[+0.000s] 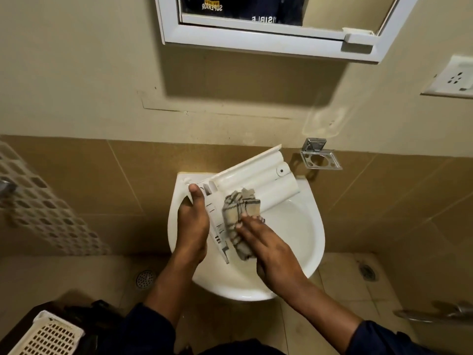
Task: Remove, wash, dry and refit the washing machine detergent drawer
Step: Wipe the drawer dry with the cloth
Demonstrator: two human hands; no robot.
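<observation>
Left hand (192,226) grips drawer (256,175), right hand (271,252) presses cloth (240,211) flat-fingered, over white basin (302,226) by tiled wall (128,188).

The drawer (256,175) and sink (302,226) are white. The cloth (242,208) is beige with dark checks. The tiles (128,175) are tan, the wall (76,73) cream, the cabinet (256,39) white, the sleeves (148,326) navy.

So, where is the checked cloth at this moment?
Centre of the head view: the checked cloth lies on the detergent drawer over the sink, pressed by the right hand.
</observation>
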